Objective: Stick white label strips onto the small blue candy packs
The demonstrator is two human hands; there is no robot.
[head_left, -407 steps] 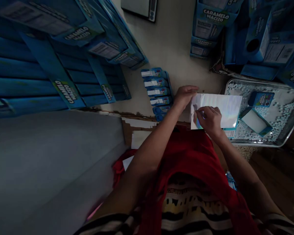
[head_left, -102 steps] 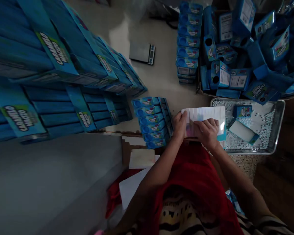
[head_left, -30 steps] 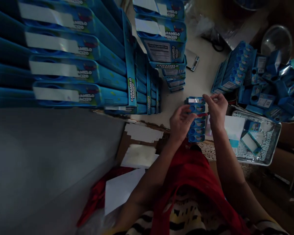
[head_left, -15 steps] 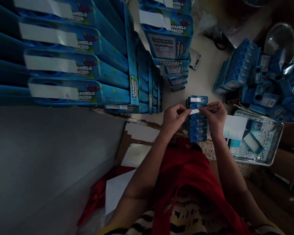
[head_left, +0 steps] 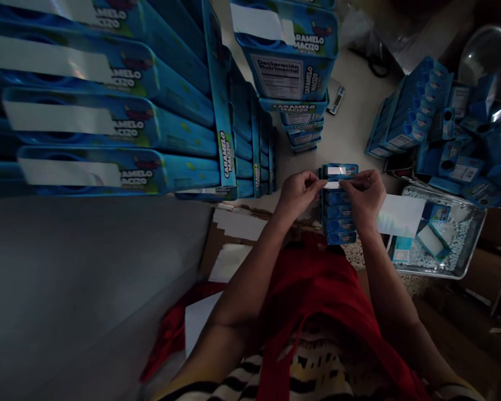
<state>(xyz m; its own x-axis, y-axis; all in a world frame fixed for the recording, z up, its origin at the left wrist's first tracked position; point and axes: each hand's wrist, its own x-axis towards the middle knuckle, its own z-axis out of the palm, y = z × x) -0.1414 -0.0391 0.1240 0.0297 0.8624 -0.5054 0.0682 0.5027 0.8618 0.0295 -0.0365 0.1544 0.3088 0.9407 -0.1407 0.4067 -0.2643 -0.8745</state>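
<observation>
A white sticker strip lies across the second box of a row of small blue candy boxes in front of me. My left hand pinches the strip's left end between thumb and fingertip. At the other end, my right hand has its thumb and finger closed on the strip. The farthest box of the row bears a white strip on its face. The nearer boxes show bare round holes. Beside my right wrist is a white sheet, probably of stickers.
Tall stacks of blue boxes rise at the left, with another stack behind. At the right, a metal tray holds small white pellets and boxes. Beyond it are piled blue boxes. A small scale sits farther back.
The strip has come down from a tilted position above the second box to lie level against its face. Both hands moved slightly with it. The view has shifted a little.
</observation>
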